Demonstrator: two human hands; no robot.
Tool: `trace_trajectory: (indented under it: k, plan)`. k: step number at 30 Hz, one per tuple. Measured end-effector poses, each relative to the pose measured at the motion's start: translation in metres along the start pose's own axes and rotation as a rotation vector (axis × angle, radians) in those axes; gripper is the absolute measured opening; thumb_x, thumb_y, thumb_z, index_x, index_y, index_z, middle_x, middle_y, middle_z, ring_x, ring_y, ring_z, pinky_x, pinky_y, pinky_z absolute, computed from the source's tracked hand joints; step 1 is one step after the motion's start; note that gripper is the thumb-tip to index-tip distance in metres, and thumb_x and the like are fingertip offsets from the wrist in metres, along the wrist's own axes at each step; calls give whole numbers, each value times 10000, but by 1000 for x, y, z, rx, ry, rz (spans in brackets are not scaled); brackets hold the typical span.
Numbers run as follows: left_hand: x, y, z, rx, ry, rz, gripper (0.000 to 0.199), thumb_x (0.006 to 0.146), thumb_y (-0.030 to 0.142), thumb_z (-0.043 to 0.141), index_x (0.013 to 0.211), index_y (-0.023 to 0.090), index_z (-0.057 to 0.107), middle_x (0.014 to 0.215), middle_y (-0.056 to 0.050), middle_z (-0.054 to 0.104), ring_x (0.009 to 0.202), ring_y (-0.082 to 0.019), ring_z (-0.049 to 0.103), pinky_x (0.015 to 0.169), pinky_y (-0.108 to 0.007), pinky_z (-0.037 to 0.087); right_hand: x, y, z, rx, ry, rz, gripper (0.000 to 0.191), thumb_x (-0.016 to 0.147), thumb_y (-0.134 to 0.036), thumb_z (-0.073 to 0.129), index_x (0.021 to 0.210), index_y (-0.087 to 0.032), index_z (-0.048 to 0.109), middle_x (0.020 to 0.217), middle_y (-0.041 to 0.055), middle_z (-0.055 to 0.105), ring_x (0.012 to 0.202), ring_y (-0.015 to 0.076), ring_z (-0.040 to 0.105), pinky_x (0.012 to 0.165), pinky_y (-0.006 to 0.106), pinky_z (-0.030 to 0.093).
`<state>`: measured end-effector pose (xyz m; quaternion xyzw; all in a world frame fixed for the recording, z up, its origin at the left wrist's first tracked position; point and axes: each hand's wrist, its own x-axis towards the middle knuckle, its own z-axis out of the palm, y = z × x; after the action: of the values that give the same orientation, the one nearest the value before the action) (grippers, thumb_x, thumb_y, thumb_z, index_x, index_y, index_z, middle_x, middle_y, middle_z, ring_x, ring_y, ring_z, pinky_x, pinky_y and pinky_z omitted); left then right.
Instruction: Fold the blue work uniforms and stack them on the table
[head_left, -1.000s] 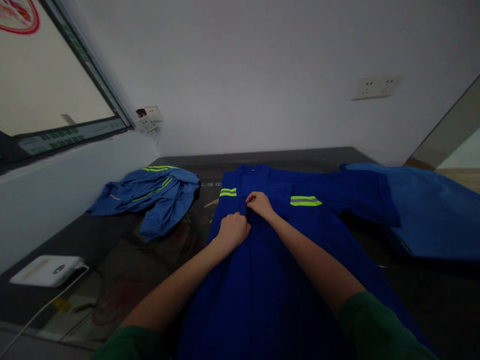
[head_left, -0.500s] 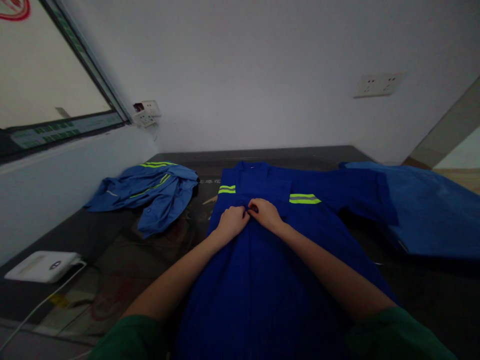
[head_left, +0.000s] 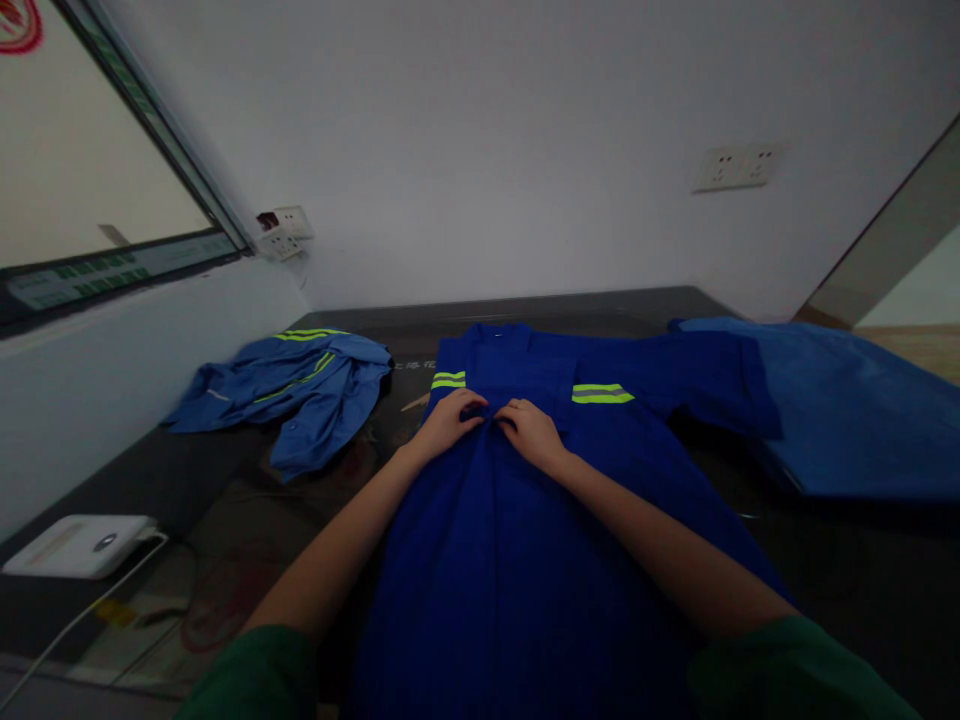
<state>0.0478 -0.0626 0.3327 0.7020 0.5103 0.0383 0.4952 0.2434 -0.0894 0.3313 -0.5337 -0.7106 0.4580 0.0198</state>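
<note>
A dark blue work garment (head_left: 465, 560) with yellow-green reflective stripes lies front up, its collar toward the wall. My left hand (head_left: 450, 420) is at the front placket on the chest, thumb and forefinger apart around a raised bit of cloth. Just to its right, my right hand (head_left: 527, 430) pinches the placket edge with curled fingers. The fingertips of both hands nearly meet, and any button between them is too small to make out.
On the dark table (head_left: 255, 520), a crumpled lighter blue garment (head_left: 322, 385) lies at left and blue cloth (head_left: 862, 420) at right. A white device (head_left: 82, 545) with a cable sits at the left edge. Wall sockets (head_left: 739, 167) are behind.
My left hand has moved slightly left, away from my right hand, and its thumb and forefinger have spread. The whole view has shifted a little.
</note>
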Motion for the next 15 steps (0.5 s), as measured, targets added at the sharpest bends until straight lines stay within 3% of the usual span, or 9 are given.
trace_trajectory:
  k: [5,15]
  plan:
    - [12,-22,-3,-9,-73,60,80,836,204,630,885,156,671,954,-69,683,925,-169,623,883,-315,482,-2,1,4,24,16,-23,221,911,-148,515,1054,-188,679,1068,52,643,1021,166,539,892,267,410]
    - [10,-23,-7,-16,-39,116,232,949,273,432,969,160,633,993,-79,670,956,-174,613,908,-310,462,-5,-8,0,-114,-31,-78,334,923,-110,436,1173,-185,644,1088,83,623,1013,198,517,904,305,404]
